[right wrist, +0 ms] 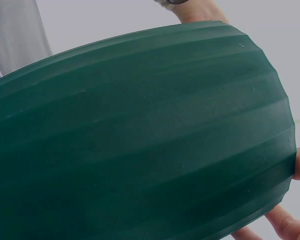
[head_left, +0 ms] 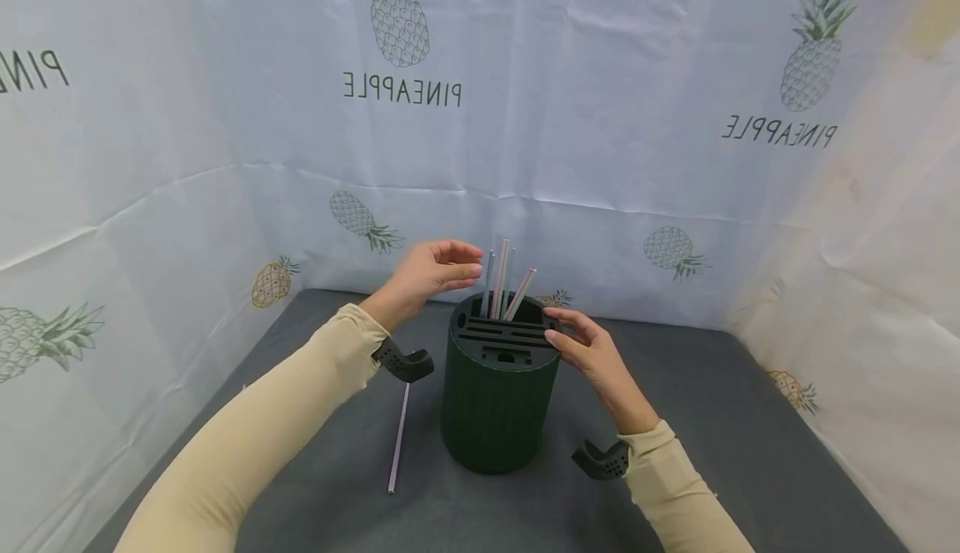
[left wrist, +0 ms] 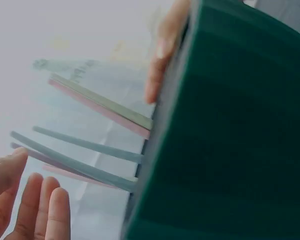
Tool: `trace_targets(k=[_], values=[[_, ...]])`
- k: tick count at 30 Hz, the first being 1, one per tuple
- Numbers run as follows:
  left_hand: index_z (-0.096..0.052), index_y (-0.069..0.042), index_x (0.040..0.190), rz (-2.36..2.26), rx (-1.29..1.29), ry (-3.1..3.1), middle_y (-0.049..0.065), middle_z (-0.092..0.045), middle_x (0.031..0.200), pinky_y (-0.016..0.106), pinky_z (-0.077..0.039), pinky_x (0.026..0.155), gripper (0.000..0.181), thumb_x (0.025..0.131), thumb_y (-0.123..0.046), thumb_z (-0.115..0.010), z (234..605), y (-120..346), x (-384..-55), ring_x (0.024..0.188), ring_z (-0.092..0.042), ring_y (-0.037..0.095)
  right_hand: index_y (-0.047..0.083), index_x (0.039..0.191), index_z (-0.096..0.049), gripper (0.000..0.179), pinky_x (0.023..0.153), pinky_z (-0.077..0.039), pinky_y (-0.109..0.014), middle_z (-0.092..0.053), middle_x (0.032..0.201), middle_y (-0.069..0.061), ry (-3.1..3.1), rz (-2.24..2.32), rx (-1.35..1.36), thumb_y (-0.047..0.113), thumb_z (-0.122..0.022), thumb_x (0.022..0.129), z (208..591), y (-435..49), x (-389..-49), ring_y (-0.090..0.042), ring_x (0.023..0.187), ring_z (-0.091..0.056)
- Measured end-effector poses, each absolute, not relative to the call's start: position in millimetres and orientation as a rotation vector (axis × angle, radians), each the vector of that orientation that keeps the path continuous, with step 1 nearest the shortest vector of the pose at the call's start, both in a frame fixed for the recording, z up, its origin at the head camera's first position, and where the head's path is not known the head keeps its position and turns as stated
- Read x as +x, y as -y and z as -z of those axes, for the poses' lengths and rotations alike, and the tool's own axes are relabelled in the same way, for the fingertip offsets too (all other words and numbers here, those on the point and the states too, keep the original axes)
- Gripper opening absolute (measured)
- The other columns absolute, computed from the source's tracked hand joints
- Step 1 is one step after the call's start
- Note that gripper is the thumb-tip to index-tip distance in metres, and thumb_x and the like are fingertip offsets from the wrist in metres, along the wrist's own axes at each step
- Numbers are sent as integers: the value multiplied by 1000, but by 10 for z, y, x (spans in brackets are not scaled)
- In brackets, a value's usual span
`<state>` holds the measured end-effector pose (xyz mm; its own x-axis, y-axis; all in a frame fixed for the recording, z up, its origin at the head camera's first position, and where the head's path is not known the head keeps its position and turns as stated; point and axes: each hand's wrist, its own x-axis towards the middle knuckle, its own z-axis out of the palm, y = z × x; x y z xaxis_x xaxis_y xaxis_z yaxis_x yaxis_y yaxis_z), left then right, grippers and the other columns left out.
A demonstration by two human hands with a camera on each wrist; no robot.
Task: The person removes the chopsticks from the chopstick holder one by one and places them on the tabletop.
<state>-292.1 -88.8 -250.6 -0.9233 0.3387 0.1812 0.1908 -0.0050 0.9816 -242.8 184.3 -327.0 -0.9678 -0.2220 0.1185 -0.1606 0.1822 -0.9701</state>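
Observation:
A dark green ribbed knife holder stands upright on the table, its black top cut with slots. Several thin straws in pale pink, blue and greenish tones poke up from the compartment at its back. My left hand hovers just left of the straws, fingers loosely extended; in the left wrist view its thumb is close to a straw's end, and whether they touch is unclear. My right hand grips the holder's right rim, thumb on the top and other fingers round the side, partly hidden in the right wrist view.
Left of the holder, one purple-pink straw lies on the dark grey table. White curtains with pineapple prints hang behind and along both sides. Each wrist wears a black strap.

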Motion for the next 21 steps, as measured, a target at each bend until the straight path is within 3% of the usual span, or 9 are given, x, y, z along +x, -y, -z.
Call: trace_targets(k=[6, 13, 21], values=[[-55, 4, 129, -1965, 570, -2150, 21, -56, 131, 39, -50, 100, 37, 93, -3, -63, 2567, 835, -2974, 115, -61, 28, 14, 142, -46, 53, 114, -30, -57, -31, 152, -9, -2381, 1935, -381, 33, -62, 96, 3271, -1839, -2429, -31, 141, -34], [-53, 3, 132, -1884, 582, -2146, 21, -54, 134, 37, -49, 101, 39, 94, -2, -60, 2616, 812, -3008, 120, -58, 29, 15, 142, -46, 52, 113, -31, -57, -31, 152, -9, -2387, 1928, -395, 33, -62, 96, 3277, -1846, -2445, -31, 140, -35], [-56, 2, 128, -1867, 583, -2155, 15, -61, 121, 35, -52, 97, 35, 93, -3, -62, 2637, 760, -3012, 104, -64, 17, 15, 142, -46, 51, 113, -31, -57, -33, 152, -9, -2385, 1932, -405, 31, -62, 96, 3273, -1850, -2441, -31, 140, -35]])
